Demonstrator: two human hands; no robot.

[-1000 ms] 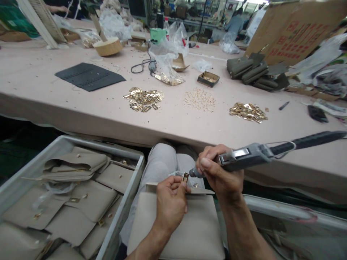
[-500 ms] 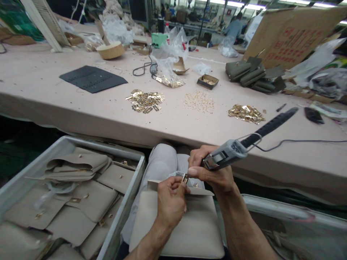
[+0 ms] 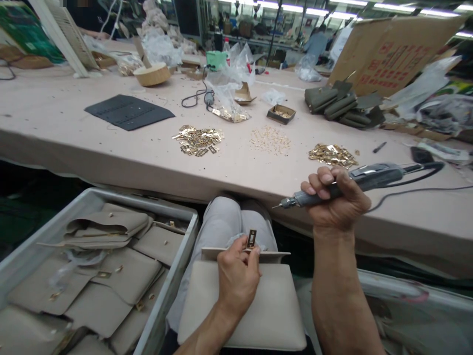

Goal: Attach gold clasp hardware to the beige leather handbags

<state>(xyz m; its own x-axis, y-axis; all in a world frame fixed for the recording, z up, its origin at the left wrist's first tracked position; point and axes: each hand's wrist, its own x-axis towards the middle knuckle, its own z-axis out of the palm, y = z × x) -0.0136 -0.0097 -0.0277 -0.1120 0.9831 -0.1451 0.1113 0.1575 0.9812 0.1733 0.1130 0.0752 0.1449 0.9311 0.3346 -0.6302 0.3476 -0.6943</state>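
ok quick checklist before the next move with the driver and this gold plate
1. Power driver gripped in the right hand: ok.
2. Gold plate pinched in the left hand, its end sticking up past the fingers: ok.
3. Bit tip lined up on the plate: not ok, it points into open air, off to the plate's right.
4. Beige bag lying across the lap: ok.
5. Screw on the bit: cannot tell, too small to see.
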